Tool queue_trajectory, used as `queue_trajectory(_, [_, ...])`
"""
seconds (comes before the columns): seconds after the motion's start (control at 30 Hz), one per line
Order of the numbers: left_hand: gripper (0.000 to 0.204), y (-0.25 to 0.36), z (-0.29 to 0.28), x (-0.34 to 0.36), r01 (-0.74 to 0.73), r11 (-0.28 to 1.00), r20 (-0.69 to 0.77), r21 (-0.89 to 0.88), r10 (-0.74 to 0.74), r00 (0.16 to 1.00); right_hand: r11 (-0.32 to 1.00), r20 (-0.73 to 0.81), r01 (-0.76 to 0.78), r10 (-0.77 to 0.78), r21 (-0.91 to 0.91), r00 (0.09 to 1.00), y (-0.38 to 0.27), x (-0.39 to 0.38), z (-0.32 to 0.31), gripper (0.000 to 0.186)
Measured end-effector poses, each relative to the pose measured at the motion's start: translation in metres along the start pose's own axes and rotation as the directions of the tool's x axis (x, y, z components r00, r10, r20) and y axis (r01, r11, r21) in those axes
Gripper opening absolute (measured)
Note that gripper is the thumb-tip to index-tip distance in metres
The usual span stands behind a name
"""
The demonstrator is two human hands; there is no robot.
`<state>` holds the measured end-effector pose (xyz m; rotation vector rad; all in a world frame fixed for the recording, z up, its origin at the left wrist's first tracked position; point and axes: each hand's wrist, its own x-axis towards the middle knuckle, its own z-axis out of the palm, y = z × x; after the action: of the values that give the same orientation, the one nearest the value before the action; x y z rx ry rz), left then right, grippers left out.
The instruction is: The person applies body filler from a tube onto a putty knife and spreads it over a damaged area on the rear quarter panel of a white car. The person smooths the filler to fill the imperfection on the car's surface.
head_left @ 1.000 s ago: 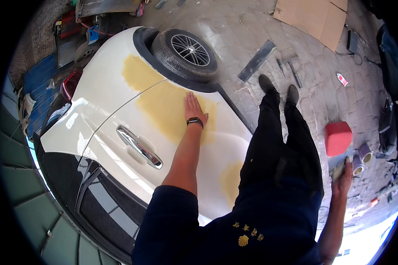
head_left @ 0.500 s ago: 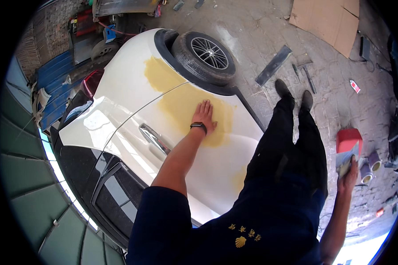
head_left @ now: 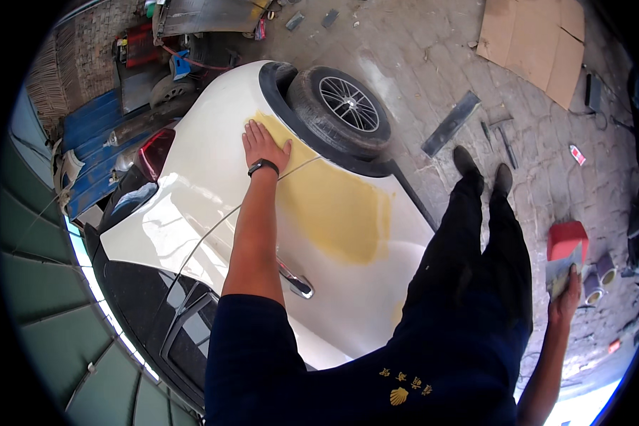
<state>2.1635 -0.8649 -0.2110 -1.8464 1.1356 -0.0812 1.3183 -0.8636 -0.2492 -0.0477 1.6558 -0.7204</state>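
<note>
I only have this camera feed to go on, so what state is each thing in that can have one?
Bare left hand: open, palm down on the white car's rear panel
Bare right hand: gripping
Flat grey plate-like tool: held in the right hand
White car door: shut
Matte yellow patch: spread across the door seam; wet or dry, cannot tell
Shiny chrome door handle: partly hidden
Brown cardboard sheet: lying flat

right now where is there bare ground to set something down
Bare paving lies between the wheel and dark strip and between that strip and the cardboard. Crowded in view around the right hand: red object, two cylinders.
</note>
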Motion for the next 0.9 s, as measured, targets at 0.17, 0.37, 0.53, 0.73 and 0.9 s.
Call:
queue_trajectory(0.17, [0.104,0.01,0.001,0.043,-0.012,1.0,0.009,-0.015,0.012,1.0,0.999,0.024,0.004,-0.003,-0.054,1.0,-0.008,-0.006,0.026,0.054])
queue_trajectory(0.37, [0.1,0.025,0.001,0.019,-0.187,0.982,0.037,-0.002,0.187,0.982,0.999,0.011,-0.035,0.035,-0.035,0.999,-0.009,0.002,0.059,0.053])
queue_trajectory(0.53, [0.102,0.064,-0.012,-0.049,-0.328,0.945,0.163,-0.006,0.324,0.932,0.998,0.049,-0.035,0.032,0.058,0.998,0.006,0.007,0.069,0.051])
queue_trajectory(0.73, [0.101,0.112,-0.011,-0.113,-0.595,0.797,0.37,-0.107,0.587,0.72,0.994,0.031,-0.025,0.022,0.104,0.999,0.0,-0.008,0.061,0.05])
queue_trajectory(0.9, [0.091,0.045,-0.022,-0.066,-0.626,0.771,0.295,-0.115,0.629,0.72,0.998,0.014,-0.019,0.018,0.065,1.0,0.005,0.004,0.035,0.05])
